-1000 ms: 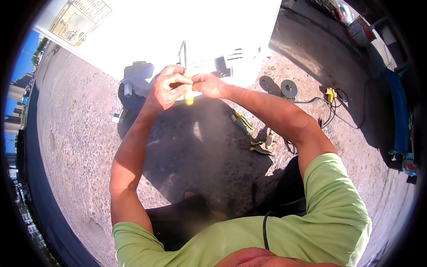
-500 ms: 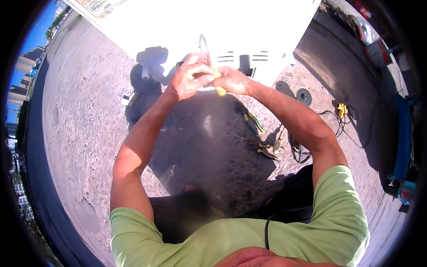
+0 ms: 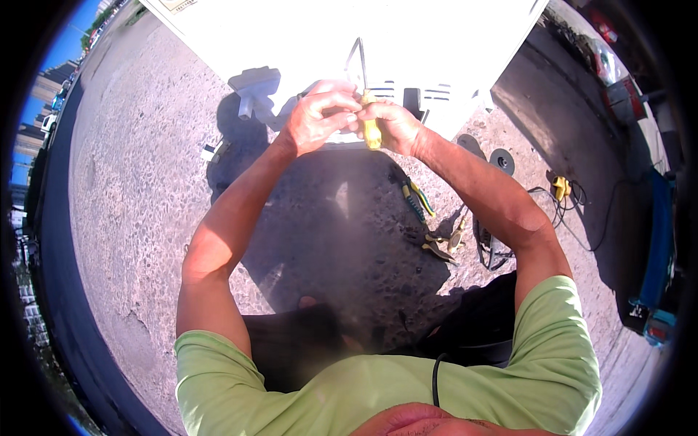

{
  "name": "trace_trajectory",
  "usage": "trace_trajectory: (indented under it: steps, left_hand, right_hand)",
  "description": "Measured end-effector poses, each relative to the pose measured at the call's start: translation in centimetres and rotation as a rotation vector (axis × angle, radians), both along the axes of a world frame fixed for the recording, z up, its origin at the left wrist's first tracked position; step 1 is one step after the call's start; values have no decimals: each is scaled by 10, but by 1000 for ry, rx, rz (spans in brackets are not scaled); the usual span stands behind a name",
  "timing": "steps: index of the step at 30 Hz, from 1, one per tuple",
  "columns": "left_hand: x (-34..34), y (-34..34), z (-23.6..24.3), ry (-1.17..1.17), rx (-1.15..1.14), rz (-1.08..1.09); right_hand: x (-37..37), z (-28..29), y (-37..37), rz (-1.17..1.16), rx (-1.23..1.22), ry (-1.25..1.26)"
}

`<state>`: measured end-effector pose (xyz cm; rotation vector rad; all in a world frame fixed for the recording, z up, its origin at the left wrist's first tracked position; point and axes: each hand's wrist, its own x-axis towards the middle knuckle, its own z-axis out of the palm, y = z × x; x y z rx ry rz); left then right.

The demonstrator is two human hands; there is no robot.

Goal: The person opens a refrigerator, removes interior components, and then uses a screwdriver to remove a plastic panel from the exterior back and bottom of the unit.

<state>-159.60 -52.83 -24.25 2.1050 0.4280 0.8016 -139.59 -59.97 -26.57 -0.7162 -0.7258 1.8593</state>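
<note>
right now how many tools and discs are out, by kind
yellow-handled tool held in both hands: 1
pliers on the ground: 2, yellow-and-black and tan-handled
round discs on the ground: 2, and
total: 5

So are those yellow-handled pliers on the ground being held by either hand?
No, the yellow-handled pliers lie untouched on the pavement.

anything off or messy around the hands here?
Nothing damaged or spilled. Both hands grip a yellow-handled tool at the white cabinet. Pliers and grinding discs lie loose on the asphalt beside a tangled cable.
</note>
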Motion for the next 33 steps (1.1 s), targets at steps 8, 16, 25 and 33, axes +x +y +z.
trace_trajectory:
  steps: [8,16,25,33]
  left_hand:
    - [3,1,-3,2,13,47]
    - [6,-14,-3,42,600,229]
    - [-24,-31,-45,71,-631,349]
    - [-4,-10,-67,-231,-1306,-8]
  right_hand:
    - [-3,-11,4,-52,68,-22]
    - [-9,-15,7,-76,147,-102]
    - [-9,-17,9,-78,178,-313]
    - [-10,-11,8,-54,131,-224]
